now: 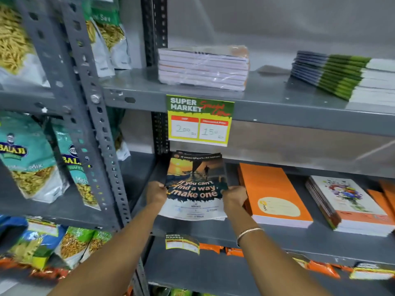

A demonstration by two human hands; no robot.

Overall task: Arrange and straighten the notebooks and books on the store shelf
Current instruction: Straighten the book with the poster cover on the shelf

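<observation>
hands: left hand (157,192) + right hand (234,197) grip notebook stack (195,186) | lower copies hidden

Both hands (156,192) (234,196) outstretched, fingers clasped

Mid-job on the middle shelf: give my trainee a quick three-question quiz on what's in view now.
1. True or false: both hands grip the stack of notebooks with the "make one" cover.
2. What lies directly right of that stack? A) snack bags B) orange notebook stack C) price tag
3. Which wrist wears the bangle?

Key: 1 true: left hand and right hand hold opposite edges. 2 B. 3 right.
</observation>
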